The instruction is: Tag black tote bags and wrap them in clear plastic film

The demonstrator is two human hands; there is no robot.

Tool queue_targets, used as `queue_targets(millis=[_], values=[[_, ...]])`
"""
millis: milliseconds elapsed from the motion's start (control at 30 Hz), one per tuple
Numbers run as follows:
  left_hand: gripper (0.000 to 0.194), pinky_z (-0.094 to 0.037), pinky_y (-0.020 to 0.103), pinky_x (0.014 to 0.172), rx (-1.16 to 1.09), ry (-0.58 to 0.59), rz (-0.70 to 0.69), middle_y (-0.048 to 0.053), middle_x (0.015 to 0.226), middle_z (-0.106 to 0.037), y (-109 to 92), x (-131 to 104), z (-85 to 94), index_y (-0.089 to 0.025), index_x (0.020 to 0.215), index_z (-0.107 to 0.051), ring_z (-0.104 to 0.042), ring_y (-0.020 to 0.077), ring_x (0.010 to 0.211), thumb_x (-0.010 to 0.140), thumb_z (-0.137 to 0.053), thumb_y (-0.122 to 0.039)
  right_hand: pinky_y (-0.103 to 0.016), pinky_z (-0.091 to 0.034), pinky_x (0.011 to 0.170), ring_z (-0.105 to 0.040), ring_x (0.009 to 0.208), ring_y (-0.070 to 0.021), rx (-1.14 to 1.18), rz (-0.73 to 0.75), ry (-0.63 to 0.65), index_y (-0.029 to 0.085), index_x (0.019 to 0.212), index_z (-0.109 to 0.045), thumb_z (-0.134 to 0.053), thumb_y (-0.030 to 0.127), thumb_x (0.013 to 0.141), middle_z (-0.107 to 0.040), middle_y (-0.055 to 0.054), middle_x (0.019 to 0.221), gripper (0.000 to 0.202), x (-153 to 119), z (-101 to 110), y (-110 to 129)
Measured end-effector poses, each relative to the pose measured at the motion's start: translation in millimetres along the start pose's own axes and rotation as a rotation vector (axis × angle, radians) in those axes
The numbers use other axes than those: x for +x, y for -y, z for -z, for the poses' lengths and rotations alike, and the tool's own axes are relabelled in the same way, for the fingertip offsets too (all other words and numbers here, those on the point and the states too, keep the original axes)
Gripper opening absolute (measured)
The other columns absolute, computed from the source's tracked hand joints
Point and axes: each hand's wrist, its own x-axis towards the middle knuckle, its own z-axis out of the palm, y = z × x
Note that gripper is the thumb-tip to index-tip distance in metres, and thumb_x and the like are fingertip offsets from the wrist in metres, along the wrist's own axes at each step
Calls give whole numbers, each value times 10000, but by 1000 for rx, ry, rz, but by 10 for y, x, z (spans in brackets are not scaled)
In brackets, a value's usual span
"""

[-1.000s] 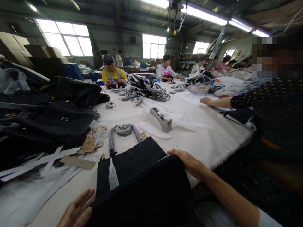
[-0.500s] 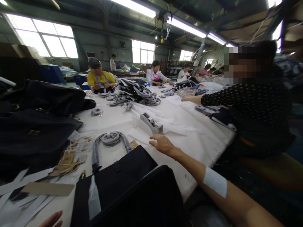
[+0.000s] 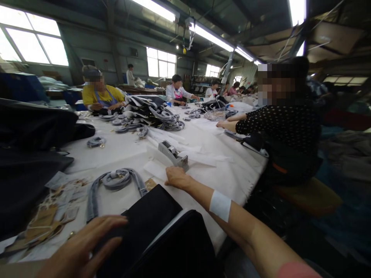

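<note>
A black bag point(image 3: 150, 216) lies in front of me at the table's near edge, and its handle point(image 3: 92, 193) is wrapped in grey film. Across the bag's left side reaches my left hand point(image 3: 87, 243), fingers apart and nothing held. My right hand point(image 3: 177, 177) is on the table just in front of a grey tape dispenser point(image 3: 173, 154). Its fingers are curled in at the edge of a thin white sheet point(image 3: 155, 170); what they grip is hidden. A coiled, film-wrapped strap point(image 3: 117, 179) sits beyond the bag.
Brown hang tags point(image 3: 43, 222) with strings lie at left, beside large black bags point(image 3: 26, 170). Farther back is a pile of black pieces and wrapped straps point(image 3: 153, 112). A co-worker in a dotted top point(image 3: 278, 123) sits at right; others work across the table.
My left hand has come up from the lower left corner over the bag. My right hand's fingers have curled closed beside the dispenser. The whole view has turned a little right.
</note>
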Motion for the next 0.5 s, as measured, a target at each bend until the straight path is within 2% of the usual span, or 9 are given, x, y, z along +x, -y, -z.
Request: queue_targets(millis=[100, 200, 267, 367, 500], values=[[257, -546, 336, 866, 78, 313, -228, 8, 1071, -701, -452, 439, -251, -353, 1047, -686, -659, 224, 952, 852, -519, -356, -444, -531, 839, -629, 1053, -356, 33, -24, 20, 96, 1156, -590, -822, 442, 601, -614, -222, 1212, 694, 7, 28, -23], [325, -505, 328, 888, 149, 420, -467, 47, 1047, -689, -733, 768, -535, -273, 1067, -666, -633, 204, 978, 861, -434, -173, -462, -519, 840, -626, 1037, -379, 96, -37, 21, 73, 1152, -594, -853, 490, 512, -632, -229, 1175, 806, -41, 21, -87], [364, -470, 344, 923, 223, 463, -568, 59, 1066, -673, -768, 924, -711, -255, 1118, -632, -609, 207, 1024, 844, -435, -117, -434, -510, 833, -634, 1008, -365, 176, -30, 13, 73, 1094, -629, -829, 479, 565, -670, -209, 1095, 696, -104, -10, -165], [394, -423, 380, 959, 332, 530, -634, 83, 1103, -653, -698, 1085, -891, -227, 1153, -595, -584, 228, 1073, 801, -495, -80, -328, -505, 758, -656, 903, -280, 339, -2, 32, 103, 938, -682, -744, 440, 704, -711, -128, 941, 414, -223, -86, -348], [391, -397, 428, 965, 430, 614, -617, 103, 1128, -639, -667, 1247, -931, -195, 1160, -579, -573, 273, 1083, 774, -612, -146, -229, -455, 516, -595, 603, -140, 622, -15, 74, 131, 928, -666, -641, 441, 804, -665, -25, 717, 335, -379, -158, -649]])
